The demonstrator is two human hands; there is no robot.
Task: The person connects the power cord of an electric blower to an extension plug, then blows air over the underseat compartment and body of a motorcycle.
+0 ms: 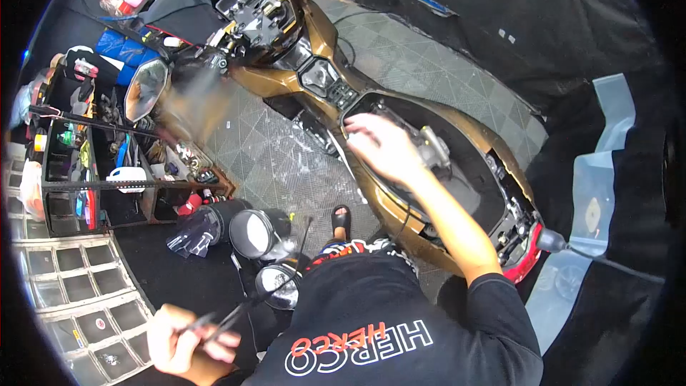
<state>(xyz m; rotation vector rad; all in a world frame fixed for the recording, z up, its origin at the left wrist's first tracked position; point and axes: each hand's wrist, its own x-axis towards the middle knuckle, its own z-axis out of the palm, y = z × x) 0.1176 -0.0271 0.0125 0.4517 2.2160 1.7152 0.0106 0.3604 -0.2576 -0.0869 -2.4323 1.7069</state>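
My left hand (pixel 189 343), low at the left, is closed around a thin black tool or cable (pixel 232 317); its exact shape is unclear. A thin dark strand rises from there past the round tubs. My right hand (pixel 382 144) is over the front end of the open under-seat compartment (pixel 468 193) of a brown-gold scooter (pixel 325 32). Its fingers are stretched out, slightly blurred, with nothing visible in them. Whether they touch the compartment edge is hard to tell. A grey metallic part (pixel 432 149) lies inside the compartment, just right of this hand.
A black shelf unit (pixel 136 186) with bottles and supplies stands at the left. Round tubs (pixel 251 234) sit beside my legs. Divided trays (pixel 78 314) are at the lower left. The scooter's mirror (pixel 146 90) sticks out near the shelf. Black sheeting (pixel 529 21) hangs at the right.
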